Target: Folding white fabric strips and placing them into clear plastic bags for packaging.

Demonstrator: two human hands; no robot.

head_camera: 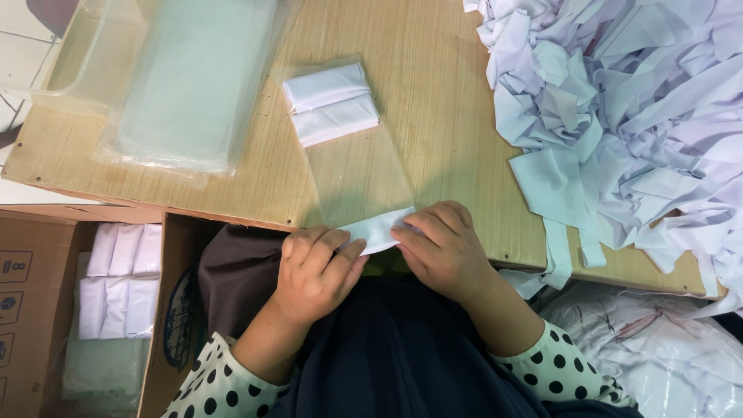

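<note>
Nearest: both hands at the table's near edge, working the mouth end of a clear plastic sleeve (pixel 364 174). Left hand (pixel 316 271) curled, fingertips pinching the white flap strip (pixel 379 232) from its own side. Right hand (pixel 443 249) pressed flat on the other end of the same strip, fingers close together, thumb tucked under; whether the flap is fully stuck down cannot be told. Polka-dot sleeves and dark lap below the grip.

Just beyond the fingertips: sleeve lying flat on the wooden table (pixel 433 93), running straight away from the hands. Folded white cloth (pixel 331 104) already inside, seated at the sleeve's far, closed end; middle of the sleeve bare.

Judged progress: cloth folded and inserted, closing of the flap in hand, not yet shown finished.

Left of the grip and lower: open cardboard box (pixel 31 294) holding rows of packed white bundles (pixel 122 280), several done.

Further out, left and beyond: stack of unused clear bags (pixel 186 85), plentiful.

Right of the grip, reaching to the far corner: large loose heap of white cloth pieces (pixel 619 101), unfolded, some spilling over the table edge. Much stock apparently left to fold and bag.
</note>
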